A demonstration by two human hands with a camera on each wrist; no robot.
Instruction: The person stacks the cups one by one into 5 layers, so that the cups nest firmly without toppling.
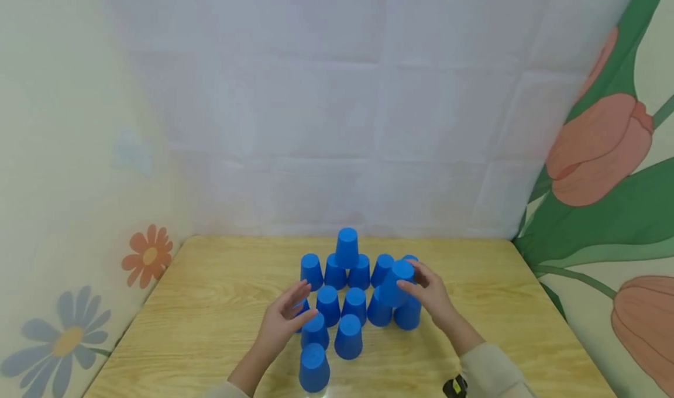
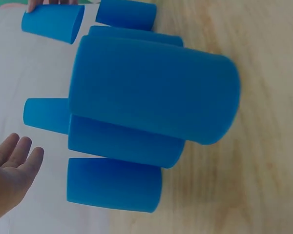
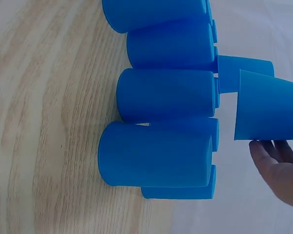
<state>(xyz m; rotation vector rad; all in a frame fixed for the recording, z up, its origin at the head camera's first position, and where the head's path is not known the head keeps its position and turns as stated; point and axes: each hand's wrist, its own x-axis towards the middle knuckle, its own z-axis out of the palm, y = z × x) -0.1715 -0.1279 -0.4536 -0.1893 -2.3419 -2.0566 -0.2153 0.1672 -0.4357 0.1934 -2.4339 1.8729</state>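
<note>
Several blue plastic cups stand upside down in rows on the table. My right hand (image 1: 433,295) grips one blue cup (image 1: 396,284) between thumb and fingers, its closed end up, over two cups at the right of the middle row. The right wrist view shows that held cup (image 3: 269,107) higher than the standing ones. Beside the left cups is my left hand (image 1: 280,317), fingers extended and holding nothing; whether it touches a cup I cannot tell. Another cup (image 1: 347,248) sits on top of two back-row cups (image 1: 360,274).
The wood-grain table (image 1: 221,304) carries all the cups. Nearest the front edge stands a single cup (image 1: 314,370), with another cup (image 1: 348,338) behind it to the right. A white cloth (image 1: 326,111) hangs at the back. A small black object (image 1: 455,386) lies by the right sleeve.
</note>
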